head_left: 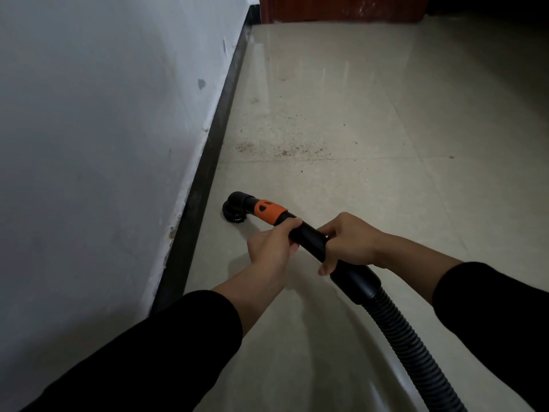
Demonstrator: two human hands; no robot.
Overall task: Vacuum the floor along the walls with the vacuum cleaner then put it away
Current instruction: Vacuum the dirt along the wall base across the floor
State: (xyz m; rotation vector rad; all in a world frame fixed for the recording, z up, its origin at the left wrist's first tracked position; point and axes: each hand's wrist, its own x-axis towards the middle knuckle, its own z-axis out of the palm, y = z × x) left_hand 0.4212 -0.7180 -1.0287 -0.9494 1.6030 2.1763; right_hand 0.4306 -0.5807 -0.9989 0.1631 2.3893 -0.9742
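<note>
A black vacuum wand with an orange collar points toward the wall. Its round brush nozzle touches the floor close to the dark baseboard. My left hand grips the wand just behind the orange collar. My right hand holds it further back, thumb underneath. The ribbed black hose runs from the wand to the lower right edge of the view. The vacuum's body is out of view. A patch of reddish dust lies on the tiles ahead of the nozzle.
A white scuffed wall fills the left side. The beige tiled floor stretches ahead to a reddish-brown wooden door at the far end.
</note>
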